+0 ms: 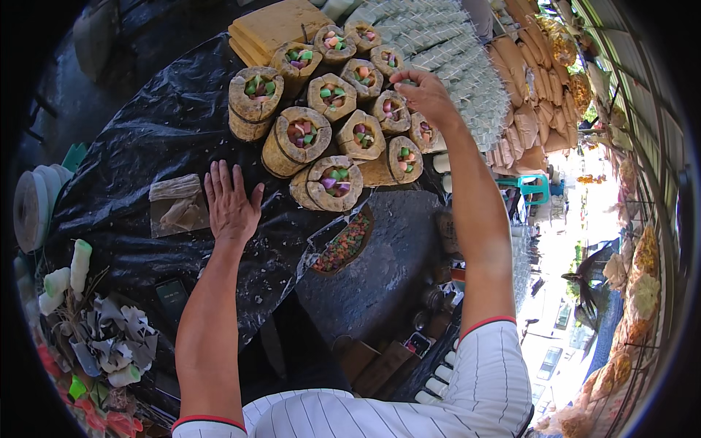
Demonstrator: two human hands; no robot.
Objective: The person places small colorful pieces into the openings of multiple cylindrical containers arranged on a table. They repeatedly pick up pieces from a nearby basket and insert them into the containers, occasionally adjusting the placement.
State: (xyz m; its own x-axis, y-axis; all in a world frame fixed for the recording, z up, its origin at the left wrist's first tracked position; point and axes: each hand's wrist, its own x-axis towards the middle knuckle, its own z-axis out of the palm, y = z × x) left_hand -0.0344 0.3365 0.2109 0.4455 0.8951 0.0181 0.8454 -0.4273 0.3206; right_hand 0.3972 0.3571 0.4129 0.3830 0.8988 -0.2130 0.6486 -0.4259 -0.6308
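One cylinder [394,126] stands upright just bodyward of my right hand [428,93]. That grip I can't tell; the farther left hand [234,203] lies open.

You wear a white, short-slvd. fabric shirt [328,415] w/ thin, dk., spaced pinstripes. Your R slv. [485,372], also pinstriped, ends in a narrow red cuff band [488,323]; your L slv. [207,431] has a matching red edging [208,418]. Your blk. cloth trousers [296,365] are part-visible, detail lost in shadow. Your L hand [234,203] & R hand [429,98]: bare.
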